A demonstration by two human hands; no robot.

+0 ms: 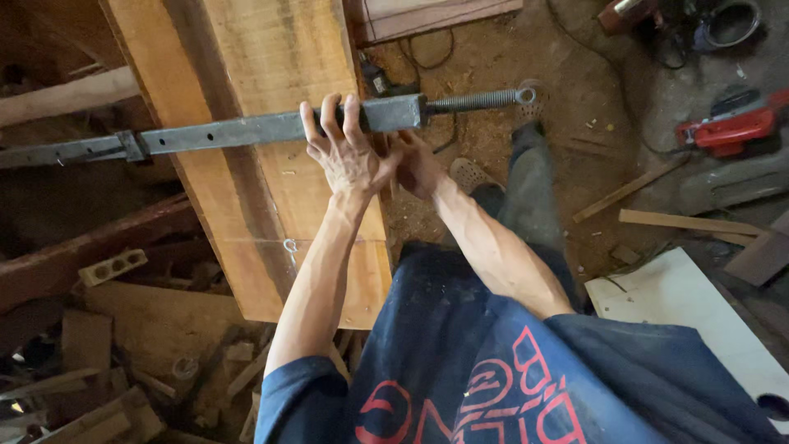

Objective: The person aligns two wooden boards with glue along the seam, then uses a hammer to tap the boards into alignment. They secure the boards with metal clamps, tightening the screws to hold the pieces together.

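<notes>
You are working under soft, even daylight that is falling brightest on the plank (271, 74) and white board (699, 304). The scrap pile at your left is sinking into dim shadow, and the edges are bending slightly.

Both arms outstretched, left hand (349, 152) fingers curled over, right hand (415, 164) seemingly cupped beside it.

Sawdust-strewn dirt floor (493, 66), wood offcuts (107, 362), white board (690, 304).

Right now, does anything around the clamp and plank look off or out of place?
Yes: the metal bar clamp lies slightly tilted across the wide plank, and loose wood scraps litter the floor below. Both hands hold the bar.
</notes>
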